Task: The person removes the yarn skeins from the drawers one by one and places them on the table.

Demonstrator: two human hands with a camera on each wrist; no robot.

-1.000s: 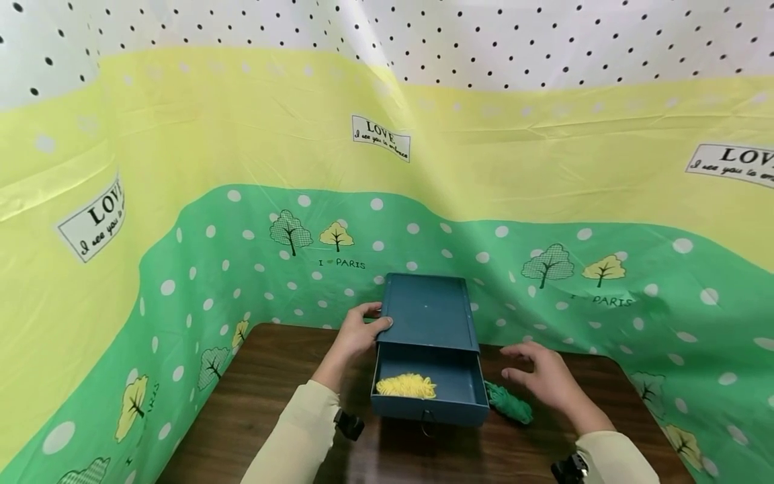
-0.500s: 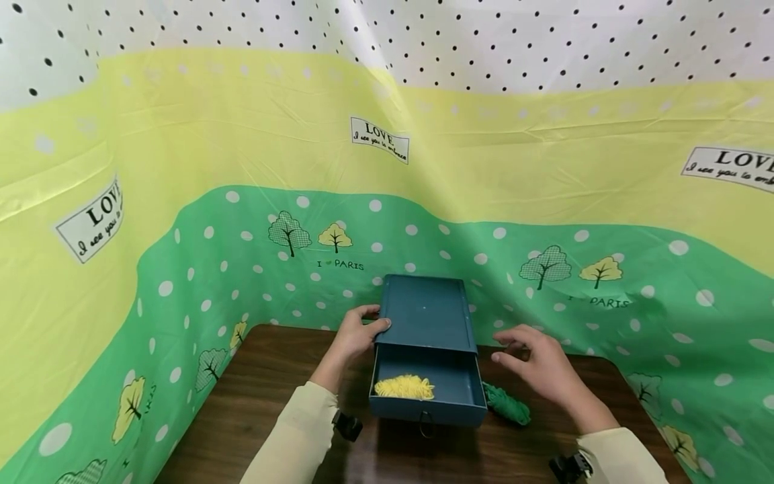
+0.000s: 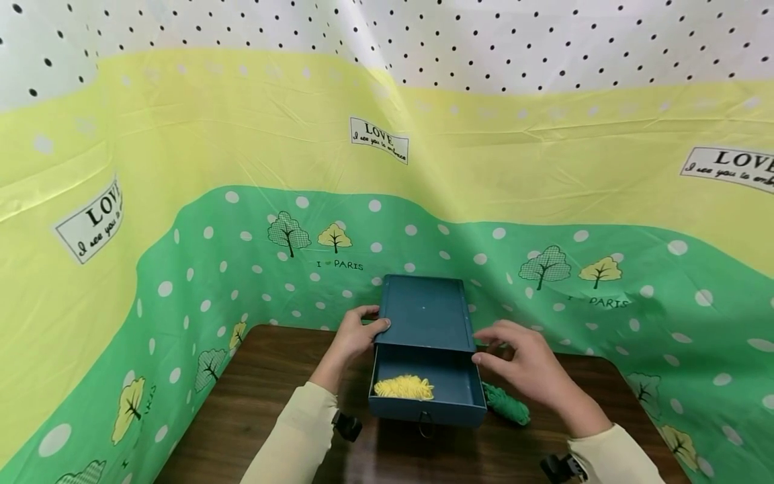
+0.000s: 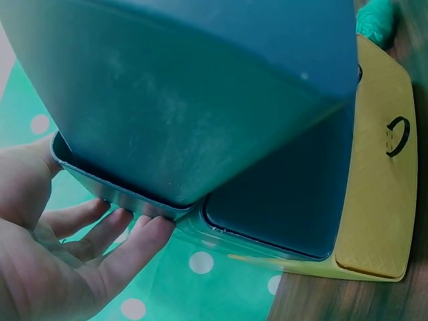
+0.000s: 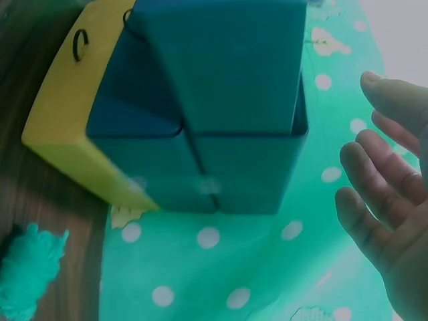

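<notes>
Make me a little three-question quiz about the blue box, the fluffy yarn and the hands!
1. True or false: the yellow yarn lies inside the open drawer.
2. Where is the green yarn? A) on the table, right of the drawer B) in the drawer C) on top of the box
3. Fill in: the left hand holds the ____ side of the blue box.

Key
1. True.
2. A. It lies on the brown table, below the right hand.
3. Left. The right hand is open beside the box's right side.
</notes>
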